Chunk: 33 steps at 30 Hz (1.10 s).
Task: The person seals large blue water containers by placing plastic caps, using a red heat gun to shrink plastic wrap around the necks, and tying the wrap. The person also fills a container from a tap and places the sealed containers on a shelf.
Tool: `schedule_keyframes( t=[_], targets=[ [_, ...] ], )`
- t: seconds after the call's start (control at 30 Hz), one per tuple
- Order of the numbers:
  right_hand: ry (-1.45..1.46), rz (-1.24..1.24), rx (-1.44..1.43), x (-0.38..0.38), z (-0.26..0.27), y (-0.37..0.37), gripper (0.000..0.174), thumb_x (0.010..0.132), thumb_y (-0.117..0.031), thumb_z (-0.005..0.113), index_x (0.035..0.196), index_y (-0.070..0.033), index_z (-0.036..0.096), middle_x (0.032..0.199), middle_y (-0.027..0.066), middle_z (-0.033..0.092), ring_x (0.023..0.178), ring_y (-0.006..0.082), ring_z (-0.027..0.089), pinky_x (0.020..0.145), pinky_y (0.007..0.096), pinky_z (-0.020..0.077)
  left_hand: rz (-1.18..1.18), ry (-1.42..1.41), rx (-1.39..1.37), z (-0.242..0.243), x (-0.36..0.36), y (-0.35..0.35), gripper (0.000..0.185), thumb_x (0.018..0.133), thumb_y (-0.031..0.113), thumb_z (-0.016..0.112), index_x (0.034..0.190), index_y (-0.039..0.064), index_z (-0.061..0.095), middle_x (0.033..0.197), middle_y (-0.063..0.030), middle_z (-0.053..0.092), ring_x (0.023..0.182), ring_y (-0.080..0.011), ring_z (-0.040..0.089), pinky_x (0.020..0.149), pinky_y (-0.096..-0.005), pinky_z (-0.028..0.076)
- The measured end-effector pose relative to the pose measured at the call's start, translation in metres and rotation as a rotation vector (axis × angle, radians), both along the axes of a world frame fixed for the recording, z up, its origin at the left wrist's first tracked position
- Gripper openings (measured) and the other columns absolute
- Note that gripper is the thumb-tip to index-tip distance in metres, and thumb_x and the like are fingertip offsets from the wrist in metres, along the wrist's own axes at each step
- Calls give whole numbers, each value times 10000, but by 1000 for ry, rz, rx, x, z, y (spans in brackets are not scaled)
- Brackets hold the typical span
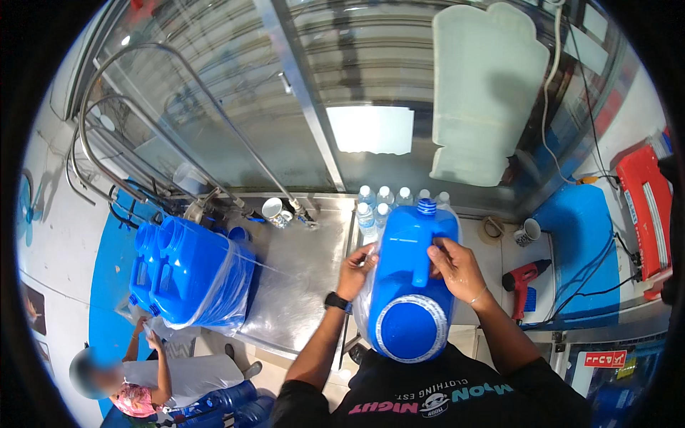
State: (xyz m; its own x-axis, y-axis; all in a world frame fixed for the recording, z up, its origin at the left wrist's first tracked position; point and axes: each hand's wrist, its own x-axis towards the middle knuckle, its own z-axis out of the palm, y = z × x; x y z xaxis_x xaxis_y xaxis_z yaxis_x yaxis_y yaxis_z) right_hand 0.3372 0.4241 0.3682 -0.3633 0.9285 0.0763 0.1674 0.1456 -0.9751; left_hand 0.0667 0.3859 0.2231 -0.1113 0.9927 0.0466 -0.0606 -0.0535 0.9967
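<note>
A blue plastic water container [401, 278] stands upright before me, its narrow threaded neck uncapped at the far end. The wide round lid nearer me has a white printed band around its rim. My right hand [457, 267] is closed round the container's moulded handle. At its left side, my left hand [357, 270] pinches the clear plastic film [365, 305] between thumb and fingers. Just behind the container are several small clear water bottles [366, 218] with white caps. On the steel counter [299, 299] to the left, several more blue containers [198, 273] stand partly wrapped in clear plastic.
Curved steel pipes and taps [241, 206] rise at the back left beside a mug [275, 211]. To the right lie a red heat gun [522, 283], a tape roll [489, 230], another mug [527, 232] and cables. Another person [139, 393] handles plastic film at lower left.
</note>
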Motion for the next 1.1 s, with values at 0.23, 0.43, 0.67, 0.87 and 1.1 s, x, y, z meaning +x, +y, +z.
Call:
schedule_keyframes(
  t=[0.23, 0.43, 0.67, 0.87, 1.1],
  targets=[
    [-240, -130, 294, 56, -34, -19, 216, 950, -112, 739, 1144, -89, 647, 1293, 169, 560, 1148, 331, 636, 889, 389, 585, -158, 1302, 392, 119, -20, 42, 412, 811, -33, 654, 1188, 128, 687, 1215, -143, 659, 955, -326, 734, 732, -447, 621],
    [-284, 183, 67, 72, -26, 15, 243, 910, 20, 742, 1108, -64, 629, 1202, 143, 584, 1033, 247, 730, 798, 321, 619, -197, 1820, 144, 178, 10, 76, 331, 870, 86, 634, 1187, 98, 729, 1195, -207, 681, 984, -340, 737, 771, -466, 619],
    [-568, 118, 473, 81, -38, 1, 415, 862, -10, 762, 1237, -82, 600, 1220, 177, 605, 1013, 328, 732, 823, 350, 631, 215, 1367, 473, 222, 36, 44, 591, 861, -21, 570, 1444, 75, 603, 1189, -186, 701, 948, -386, 728, 787, -487, 608],
    [-496, -150, 172, 68, -56, -38, 502, 867, -96, 770, 1317, -5, 565, 1299, 237, 632, 1047, 388, 711, 903, 423, 596, 365, 717, 360, 188, 20, -40, 954, 889, -9, 617, 1705, 80, 131, 1596, -300, 409, 1295, -437, 599, 1033, -478, 546],
    [-262, -320, 130, 52, -69, -69, 293, 1022, -239, 717, 1171, -2, 630, 1083, 153, 691, 889, 225, 711, 753, 360, 607, 302, 253, 57, 96, 40, -117, 968, 929, 177, 846, 1671, 21, 244, 1535, -269, 529, 1345, -288, 575, 1134, -382, 461]
  ],
)
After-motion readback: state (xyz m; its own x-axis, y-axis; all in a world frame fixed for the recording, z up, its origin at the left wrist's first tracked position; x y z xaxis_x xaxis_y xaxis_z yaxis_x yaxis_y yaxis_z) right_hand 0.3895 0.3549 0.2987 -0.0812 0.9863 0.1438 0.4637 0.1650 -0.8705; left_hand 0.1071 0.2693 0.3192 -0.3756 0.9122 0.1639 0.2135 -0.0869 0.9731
